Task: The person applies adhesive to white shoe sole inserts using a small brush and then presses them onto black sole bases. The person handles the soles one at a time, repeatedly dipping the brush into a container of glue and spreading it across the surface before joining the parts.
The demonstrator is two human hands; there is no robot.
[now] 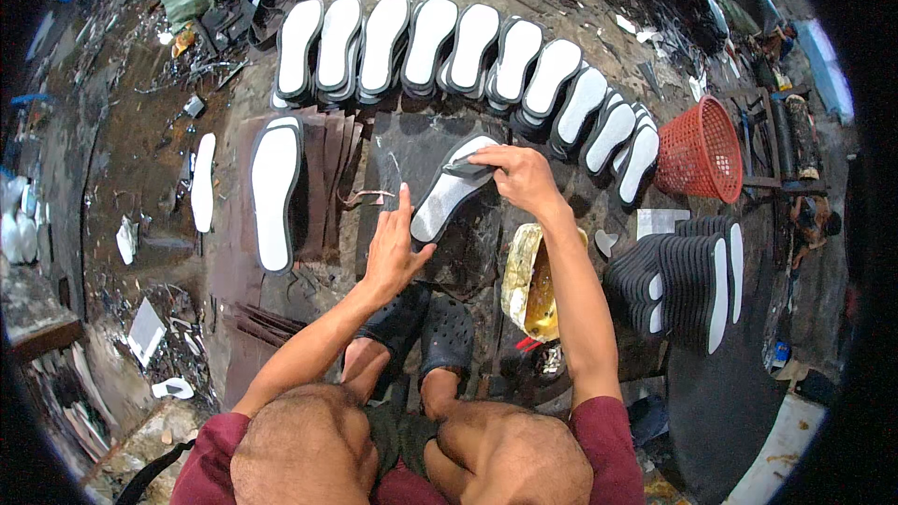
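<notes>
One sole [449, 204], probably light, flexible, best edge-held: my right hand [526, 178] pinches its far end, my left hand [391, 254] spread.

Held sole [444, 206]: dark-edged, pale-faced
Right hand [527, 180]: grips the held sole's far end
Left hand [388, 252]: thumb at the held sole's near end, index finger extended
Sole stacks [431, 42]: arc beyond the held sole
Red basket [687, 150]: right of the held sole

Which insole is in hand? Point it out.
The slanted centre insole: it alone is touched, the right hand gripping its upper end, the left hand at its lower.
</notes>
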